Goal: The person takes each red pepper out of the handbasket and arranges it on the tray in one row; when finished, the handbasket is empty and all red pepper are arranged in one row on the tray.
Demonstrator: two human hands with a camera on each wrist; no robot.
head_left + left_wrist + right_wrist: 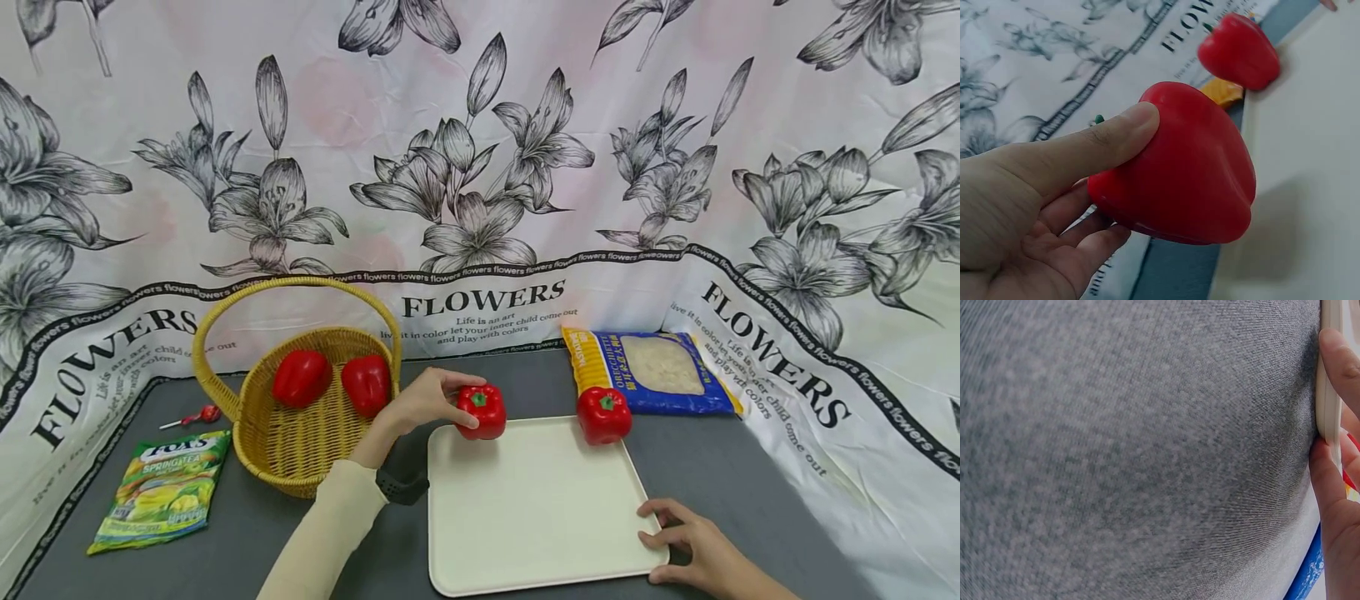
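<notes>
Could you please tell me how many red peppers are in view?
4: two peppers in the basket, one in the left grip, one at the tray's far right corner. The left arm partly covers the basket, so more may be hidden.

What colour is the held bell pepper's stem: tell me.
The stem is green, clearest in the head view.

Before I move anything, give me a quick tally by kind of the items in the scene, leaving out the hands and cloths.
Basket: 1
Tray: 1
Red peppers: 4 (2 in the basket, 1 in the left hand, 1 at the tray's far right corner)
Packets: 2
Small red item on a stick: 1
Total: 9
</notes>
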